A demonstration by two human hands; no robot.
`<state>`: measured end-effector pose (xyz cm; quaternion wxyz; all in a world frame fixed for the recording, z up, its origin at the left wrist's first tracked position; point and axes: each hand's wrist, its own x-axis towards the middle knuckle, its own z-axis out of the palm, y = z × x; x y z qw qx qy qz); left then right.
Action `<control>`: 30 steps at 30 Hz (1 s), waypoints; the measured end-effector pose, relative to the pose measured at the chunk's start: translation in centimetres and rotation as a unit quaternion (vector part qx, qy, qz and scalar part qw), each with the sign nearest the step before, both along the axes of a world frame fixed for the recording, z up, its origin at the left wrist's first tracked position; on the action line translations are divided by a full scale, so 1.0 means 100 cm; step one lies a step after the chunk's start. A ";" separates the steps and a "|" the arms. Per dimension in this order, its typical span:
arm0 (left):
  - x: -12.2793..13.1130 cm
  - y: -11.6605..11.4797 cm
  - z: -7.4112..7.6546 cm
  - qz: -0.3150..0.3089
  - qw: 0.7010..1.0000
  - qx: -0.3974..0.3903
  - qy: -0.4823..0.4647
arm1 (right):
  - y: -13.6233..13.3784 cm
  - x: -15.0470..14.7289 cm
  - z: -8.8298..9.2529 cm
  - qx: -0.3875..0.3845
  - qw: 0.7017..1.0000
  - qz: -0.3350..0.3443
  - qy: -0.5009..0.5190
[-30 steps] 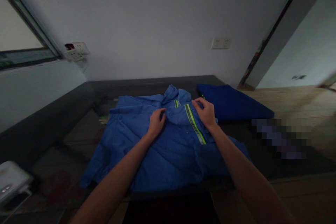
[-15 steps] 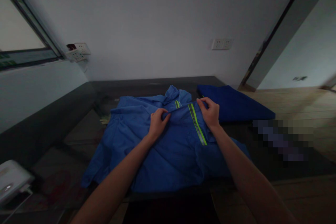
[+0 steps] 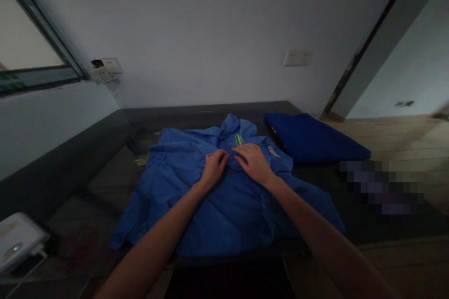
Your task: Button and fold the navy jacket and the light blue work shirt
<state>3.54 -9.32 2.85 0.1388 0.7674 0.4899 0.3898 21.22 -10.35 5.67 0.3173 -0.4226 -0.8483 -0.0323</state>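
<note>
A blue work jacket [image 3: 224,210] lies spread front side up, its collar at the far side. A yellow-green reflective strip and a small chest badge show on it. My left hand [image 3: 214,166] is closed at the jacket's front edge near the middle, thumb and fingers pinching the cloth. Close to its right, my right hand [image 3: 253,161] rests on the chest, fingers bent together and thumb tucked near the same edge. The fold between the fingertips is very small and partly hidden by the hands.
The jacket lies on a dark tabletop [image 3: 105,159]. A folded dark blue cloth item [image 3: 315,140] sits at the back right. A white device with a cable [image 3: 21,243] stands at the left. Wall sockets [image 3: 297,58] are behind, and a blurred patch covers something at the right.
My right hand has let go of the front panel's upper edge and moved left beside my left hand. The panel's reflective strip has gone from view and the chest badge now shows.
</note>
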 end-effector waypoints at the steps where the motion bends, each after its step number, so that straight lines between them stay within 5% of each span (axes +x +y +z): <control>1: 0.000 -0.001 0.000 -0.008 1.000 0.006 0.000 | 0.000 -0.003 -0.003 -0.014 1.000 0.009 -0.003; 6: 0.002 -0.004 0.001 -0.035 0.999 0.035 0.006 | 0.006 0.001 -0.011 -0.063 0.998 0.003 0.016; 14: 0.007 -0.019 0.011 0.019 0.990 0.113 0.085 | 0.015 0.007 -0.017 -0.139 0.989 0.001 0.044; 19: 0.011 -0.022 0.008 0.027 0.981 0.077 0.176 | 0.015 0.008 -0.016 -0.169 0.980 0.008 0.101; 30: 0.010 -0.018 0.005 0.019 0.992 0.040 0.121 | 0.012 0.005 -0.009 -0.185 0.969 0.028 0.162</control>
